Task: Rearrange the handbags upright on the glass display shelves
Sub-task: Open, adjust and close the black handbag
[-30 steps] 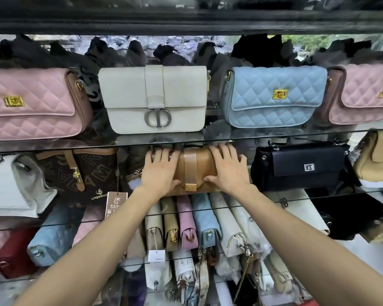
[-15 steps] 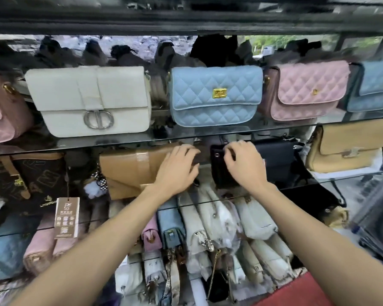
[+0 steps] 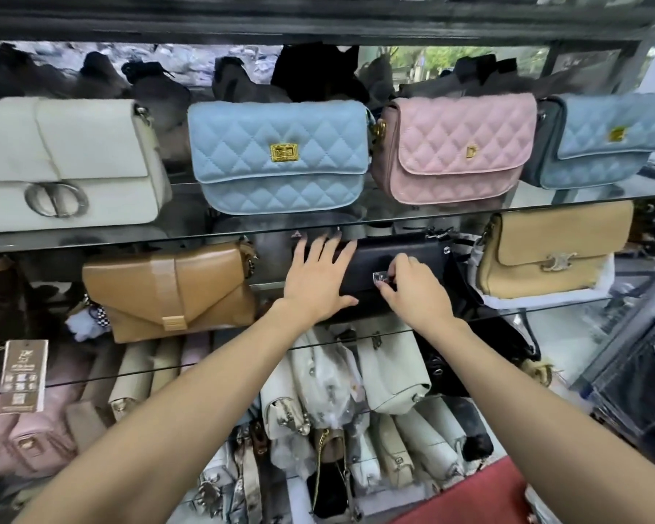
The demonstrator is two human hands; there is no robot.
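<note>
A black handbag (image 3: 405,255) stands on the middle glass shelf (image 3: 568,305), under the upper glass shelf (image 3: 545,206). My left hand (image 3: 318,277) presses flat against the bag's left front with fingers spread. My right hand (image 3: 413,293) has its fingers curled at the small silver clasp (image 3: 379,277) on the bag's front and pinches it. To the left a tan envelope handbag (image 3: 167,289) stands upright, apart from my hands. A beige handbag (image 3: 553,247) stands to the right on white wrapping.
The upper shelf carries a white bag (image 3: 65,160), a light blue quilted bag (image 3: 280,156), a pink quilted bag (image 3: 458,149) and another blue one (image 3: 602,141). Lower shelves are packed with several wrapped bags (image 3: 356,380). A brown price tag (image 3: 23,376) hangs at the left.
Both hands left the tan handbag and moved right onto the black handbag. The view panned right. The left hand now lies flat on it and the right hand's fingers reached the clasp.
</note>
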